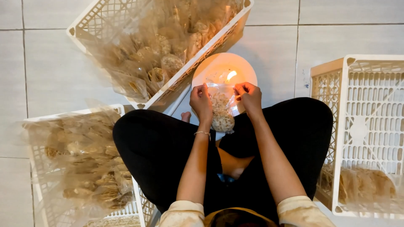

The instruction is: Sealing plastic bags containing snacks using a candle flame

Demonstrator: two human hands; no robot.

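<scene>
Sitting cross-legged on the tiled floor (pixel 54 67), a person pinches the top edge of a small clear bag of snacks (pixel 221 110) between both hands. The left hand (pixel 201 102) is closed on the bag's left corner, the right hand (pixel 249 97) closed on its right corner, stretching the opening beside a small flame (pixel 230 75). That flame burns on a round white plate (pixel 210 67) just beyond the bag. A white crate (pixel 90 21) at far left is full of filled bags; another full crate (pixel 35 122) sits near left. A third crate (pixel 370 126) at right holds only a few bags at its bottom.
</scene>
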